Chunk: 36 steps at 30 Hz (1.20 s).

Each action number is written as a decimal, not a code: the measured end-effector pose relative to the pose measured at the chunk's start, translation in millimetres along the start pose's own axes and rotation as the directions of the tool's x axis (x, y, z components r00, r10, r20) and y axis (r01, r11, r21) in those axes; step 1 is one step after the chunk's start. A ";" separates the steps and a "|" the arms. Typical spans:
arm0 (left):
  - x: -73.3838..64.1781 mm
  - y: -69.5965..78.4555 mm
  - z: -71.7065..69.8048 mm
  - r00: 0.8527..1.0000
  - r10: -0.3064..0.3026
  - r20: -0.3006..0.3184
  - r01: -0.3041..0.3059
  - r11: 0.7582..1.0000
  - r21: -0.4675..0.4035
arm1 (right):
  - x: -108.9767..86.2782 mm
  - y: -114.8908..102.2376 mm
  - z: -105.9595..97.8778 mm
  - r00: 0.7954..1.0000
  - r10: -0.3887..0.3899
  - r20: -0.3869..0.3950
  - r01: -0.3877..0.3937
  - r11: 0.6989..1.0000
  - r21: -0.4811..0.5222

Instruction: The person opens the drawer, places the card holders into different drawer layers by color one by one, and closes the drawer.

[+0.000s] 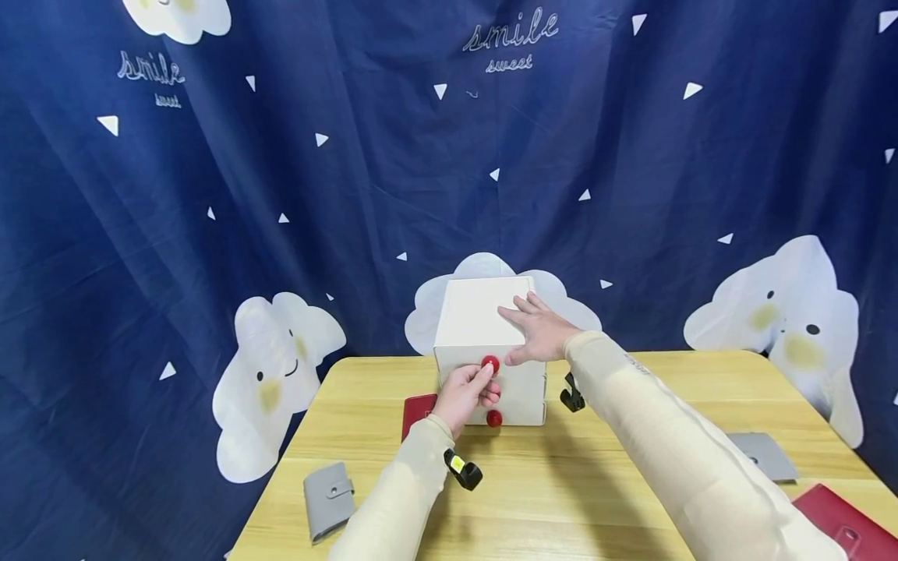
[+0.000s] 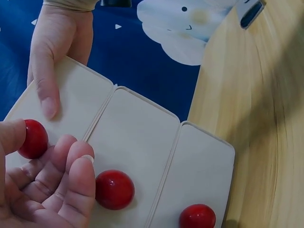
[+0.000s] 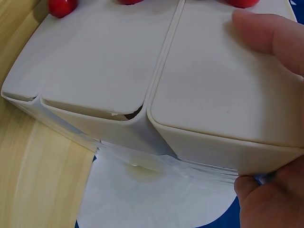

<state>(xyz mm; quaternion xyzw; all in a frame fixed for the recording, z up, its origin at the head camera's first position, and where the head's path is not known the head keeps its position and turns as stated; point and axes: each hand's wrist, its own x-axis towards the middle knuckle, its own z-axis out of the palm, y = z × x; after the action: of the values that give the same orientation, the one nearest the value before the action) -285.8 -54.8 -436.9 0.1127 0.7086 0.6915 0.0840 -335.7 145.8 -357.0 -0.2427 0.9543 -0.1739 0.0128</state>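
A white drawer box (image 1: 477,312) stands on the wooden table, with three drawer fronts one above another and a round red knob on each. My left hand (image 1: 468,393) pinches the top knob (image 2: 34,138) between thumb and fingers. Beside those fingers are the middle knob (image 2: 115,190) and the bottom knob (image 2: 197,217). Spread over the box's top and right side, my right hand (image 1: 540,333) touches it, with the thumb (image 3: 259,33) at the top drawer's front. In the right wrist view the top drawer looks closed, while thin gaps show at the lower drawer edges.
Left of the box lies a dark red holder (image 1: 416,413), partly behind my left hand. A grey snap wallet (image 1: 330,500) is nearer at left. Another grey wallet (image 1: 761,456) and a red one (image 1: 849,522) lie at right. A blue curtain (image 1: 393,156) hangs behind.
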 end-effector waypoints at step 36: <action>-10.2 0.0 2.3 0.999 0.019 -0.046 -0.014 0.994 0.104 | -0.5 -2.7 -2.0 1.000 -0.004 0.021 0.004 1.000 0.006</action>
<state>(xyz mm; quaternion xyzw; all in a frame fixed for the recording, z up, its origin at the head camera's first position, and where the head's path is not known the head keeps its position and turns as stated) -275.3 -55.4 -437.4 0.1067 0.7443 0.6569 0.0558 -334.2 144.5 -354.3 -0.2465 0.9531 -0.1741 0.0234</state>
